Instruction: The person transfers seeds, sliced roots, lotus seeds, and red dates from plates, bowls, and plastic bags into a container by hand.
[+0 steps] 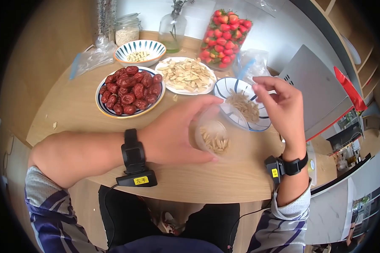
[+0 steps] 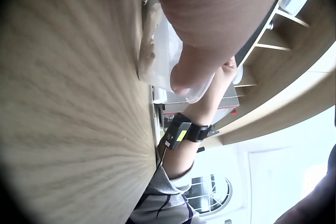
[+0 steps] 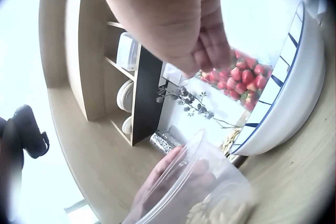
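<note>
My left hand (image 1: 173, 130) grips a clear plastic tub (image 1: 234, 145) around its side, tilted low over the table; several pale slivers (image 1: 216, 141) lie inside. Just beyond it, a blue-striped white bowl (image 1: 264, 123) holds a heap of thin brownish pieces (image 1: 242, 106). My right hand (image 1: 283, 103) hovers above the bowl's right side, fingers loosely bent, thumb near the index finger, with nothing visible between them. In the right wrist view, the same hand (image 3: 163, 19) hangs above the tub (image 3: 223, 174), apart from it.
Red dates (image 1: 128, 90) fill a plate at left; dried slices (image 1: 188, 76) cover another behind the tub. Further back stand a small striped bowl (image 1: 152, 45), a jar (image 1: 127, 33), a vase (image 1: 172, 31) and a strawberry bag (image 1: 226, 38). A grey box (image 1: 310, 88) is at right.
</note>
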{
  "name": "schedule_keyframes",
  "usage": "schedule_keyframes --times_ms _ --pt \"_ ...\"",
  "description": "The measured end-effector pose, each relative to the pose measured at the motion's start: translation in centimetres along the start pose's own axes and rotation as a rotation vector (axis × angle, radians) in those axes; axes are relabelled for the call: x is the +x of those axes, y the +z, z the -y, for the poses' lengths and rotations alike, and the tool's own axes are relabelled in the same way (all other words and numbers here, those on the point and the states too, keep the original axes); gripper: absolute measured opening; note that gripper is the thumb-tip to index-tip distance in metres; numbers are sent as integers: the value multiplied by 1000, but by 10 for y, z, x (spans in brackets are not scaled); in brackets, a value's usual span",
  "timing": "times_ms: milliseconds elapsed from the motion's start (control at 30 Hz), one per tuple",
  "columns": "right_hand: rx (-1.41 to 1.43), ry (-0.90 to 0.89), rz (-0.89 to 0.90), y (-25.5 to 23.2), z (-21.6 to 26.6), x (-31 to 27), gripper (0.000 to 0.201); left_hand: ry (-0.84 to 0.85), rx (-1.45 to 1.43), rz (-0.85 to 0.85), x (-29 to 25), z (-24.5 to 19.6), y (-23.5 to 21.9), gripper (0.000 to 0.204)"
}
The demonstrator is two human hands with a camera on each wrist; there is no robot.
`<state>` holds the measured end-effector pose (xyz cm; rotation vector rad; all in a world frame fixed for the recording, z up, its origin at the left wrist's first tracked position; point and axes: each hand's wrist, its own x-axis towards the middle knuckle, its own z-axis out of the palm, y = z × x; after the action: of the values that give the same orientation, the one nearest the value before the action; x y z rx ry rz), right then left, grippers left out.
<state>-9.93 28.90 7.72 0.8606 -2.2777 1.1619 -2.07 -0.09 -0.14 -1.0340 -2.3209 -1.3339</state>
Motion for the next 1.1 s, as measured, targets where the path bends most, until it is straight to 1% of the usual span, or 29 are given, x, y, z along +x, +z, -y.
schedule_keyframes --times_ms 33,67,133,233,333,467,533,633,733,833,933,1033,1067,1100 --pt "5 -58 22 1 11 -3 25 -10 3 -15 0 1 0 119" --pt "-24 -126 122 2 20 -5 23 -19 5 -30 0 2 1 119" --pt "-57 -183 459 1 34 -10 32 -13 29 -46 -1 4 2 118" --pt "43 -232 593 20 40 -22 39 15 37 -49 0 6 2 118" --pt "15 -230 681 28 48 -25 43 28 12 -39 4 5 3 117" --pt "-82 -239 726 29 55 -28 32 31 17 -43 4 2 3 109" --pt "-143 -218 768 28 59 -30 27 19 28 -23 3 0 2 113" --pt "-207 -236 779 28 56 -33 19 27 18 1 4 -1 1 116" --pt "-182 -232 744 27 57 -31 16 18 -5 19 4 -2 0 118" --pt "-81 -235 685 25 51 -29 13 -33 -43 41 3 -2 0 120" --pt "9 -176 649 17 45 -19 15 -70 -53 57 2 0 1 121" --pt "170 -127 447 5 32 -11 14 -118 -91 80 2 -3 0 121" --pt "274 -51 373 1 25 -5 13 -136 -110 89 3 -4 0 122" --pt "281 -33 266 -4 15 0 13 -136 -107 95 2 -4 -1 122"
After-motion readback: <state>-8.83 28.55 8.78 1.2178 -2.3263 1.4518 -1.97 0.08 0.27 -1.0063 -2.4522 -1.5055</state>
